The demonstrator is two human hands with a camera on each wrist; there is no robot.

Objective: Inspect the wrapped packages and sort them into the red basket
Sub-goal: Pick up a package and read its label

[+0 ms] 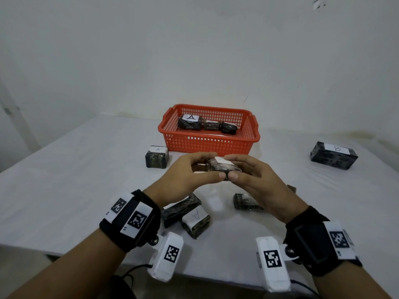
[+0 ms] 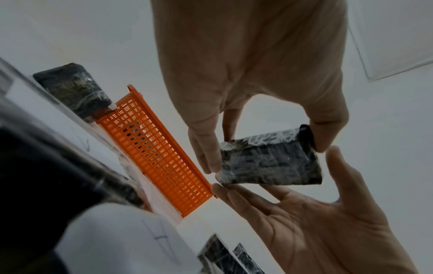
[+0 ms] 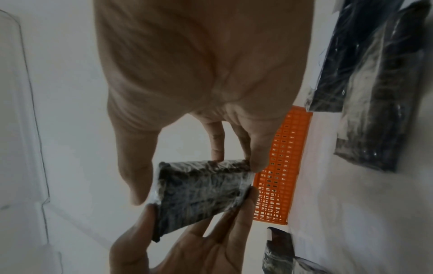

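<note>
Fingers of both hands are pinched around one small wrapped package, so it's held up in the air between them, above the table and just in front of the red basket. Left hand has its thumb on the near edge and its fingertips on the far edge; right hand mirrors that from the other side, and the two thumbs almost touch. From the left wrist view the package shows its dark underside wrapped in shiny clear film, with the left hand clamping both ends and the right hand spread fairly wide, only its fingertips at the package. Right wrist view shows the same grip on the package from the opposite side. There's a white label on top, but I can't read a letter on it.

Basket already has three dark packages inside, the left one labelled A. Loose on the table: a package marked A just left of the basket, a bigger one marked B well off to the right, another A package near the left wrist beside a long dark one, and one more partly hidden under the right hand. Both wrists have black straps with square code tags.
</note>
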